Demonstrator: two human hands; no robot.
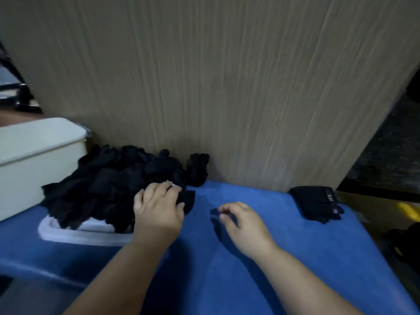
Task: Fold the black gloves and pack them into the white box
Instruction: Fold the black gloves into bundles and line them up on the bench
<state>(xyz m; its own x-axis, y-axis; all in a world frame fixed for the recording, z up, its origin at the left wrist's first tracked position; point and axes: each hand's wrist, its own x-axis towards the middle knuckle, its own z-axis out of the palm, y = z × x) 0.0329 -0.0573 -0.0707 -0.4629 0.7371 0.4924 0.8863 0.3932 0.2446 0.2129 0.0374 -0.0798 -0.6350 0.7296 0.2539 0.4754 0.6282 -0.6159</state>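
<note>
Head view: the pile of black gloves (109,178) lies soft, light and tangled on a flat white lid (79,234), beside the white box (34,155). The left hand (156,208) pinches a loose glove (188,201) at the pile's edge, probably best taken by the cuff. The right hand (241,221) hovers loosely curled, holding nothing. Bare blue table (250,269) gives folding room; a folded pair (318,204) sits near the right edge.

Two hands (158,209) (244,223), one white box (34,155), one glove pile (109,178), one folded bundle (318,203).
</note>
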